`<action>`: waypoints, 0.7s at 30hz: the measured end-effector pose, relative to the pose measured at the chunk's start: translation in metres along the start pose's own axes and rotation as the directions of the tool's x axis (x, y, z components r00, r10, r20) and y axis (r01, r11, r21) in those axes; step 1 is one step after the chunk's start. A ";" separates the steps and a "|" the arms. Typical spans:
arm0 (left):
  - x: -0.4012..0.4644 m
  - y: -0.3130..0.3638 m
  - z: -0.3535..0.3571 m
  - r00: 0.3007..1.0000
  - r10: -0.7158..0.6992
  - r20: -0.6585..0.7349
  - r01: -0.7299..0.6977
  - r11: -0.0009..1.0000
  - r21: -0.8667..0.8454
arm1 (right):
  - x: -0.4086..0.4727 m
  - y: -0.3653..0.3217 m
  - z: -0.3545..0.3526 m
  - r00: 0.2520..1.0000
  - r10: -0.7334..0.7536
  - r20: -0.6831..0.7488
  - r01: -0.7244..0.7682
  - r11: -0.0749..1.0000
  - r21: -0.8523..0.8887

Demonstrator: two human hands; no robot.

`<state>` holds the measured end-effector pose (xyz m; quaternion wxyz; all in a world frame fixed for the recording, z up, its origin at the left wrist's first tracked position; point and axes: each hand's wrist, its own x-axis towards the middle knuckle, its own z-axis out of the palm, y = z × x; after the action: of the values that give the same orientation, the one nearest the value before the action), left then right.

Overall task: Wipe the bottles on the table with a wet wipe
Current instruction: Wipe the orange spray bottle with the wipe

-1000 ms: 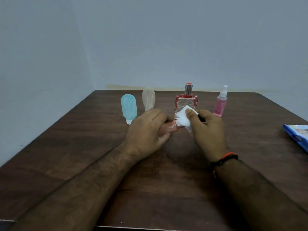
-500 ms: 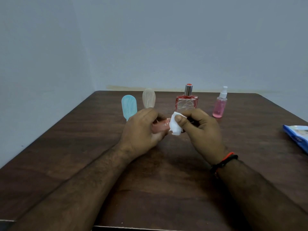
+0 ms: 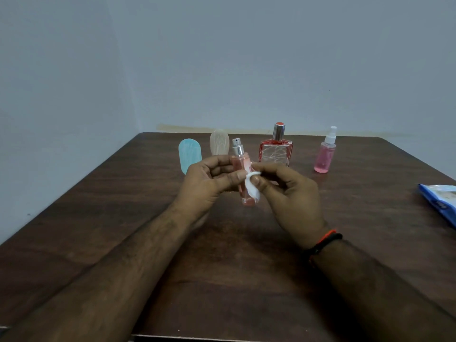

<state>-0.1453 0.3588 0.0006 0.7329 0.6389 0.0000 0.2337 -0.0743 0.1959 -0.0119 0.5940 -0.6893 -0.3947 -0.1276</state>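
Note:
My left hand (image 3: 208, 183) holds a slim pink spray bottle (image 3: 243, 166) upright above the dark wooden table (image 3: 222, 255), its silver nozzle pointing up. My right hand (image 3: 288, 198) pinches a small folded white wet wipe (image 3: 252, 188) against the bottle's right side. Behind them stand a teal tube bottle (image 3: 188, 154), a beige tube bottle (image 3: 219, 142), a square red-edged perfume bottle (image 3: 275, 149) with a silver cap, and a pink spray bottle (image 3: 324, 154) with a white nozzle.
A blue wet-wipe pack (image 3: 440, 201) lies at the table's right edge. Grey walls close the table in on the left and at the back. The table's front edge runs just below my forearms.
The slim bottle lay sideways in my left hand; now it stands upright with its nozzle showing. The wipe has shifted to the bottle's right side, and both hands have turned slightly.

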 end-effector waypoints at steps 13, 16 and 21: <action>0.006 0.004 -0.004 0.986 -0.125 -0.112 0.083 0.943 -0.321 | -0.001 -0.001 0.002 0.991 0.115 0.064 -0.125 0.976 0.177; 0.006 0.004 -0.001 0.987 -0.132 -0.095 0.094 0.940 -0.327 | 0.000 0.000 0.000 0.991 0.124 0.049 -0.132 0.964 0.231; 0.007 0.004 0.000 0.989 -0.124 -0.077 0.093 0.941 -0.325 | 0.000 -0.002 -0.001 0.984 0.168 0.052 -0.175 0.904 0.389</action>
<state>-0.1407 0.3614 0.0063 0.8379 0.4982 0.0328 0.2206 -0.0750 0.1951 -0.0102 0.7253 -0.5894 -0.3554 0.0127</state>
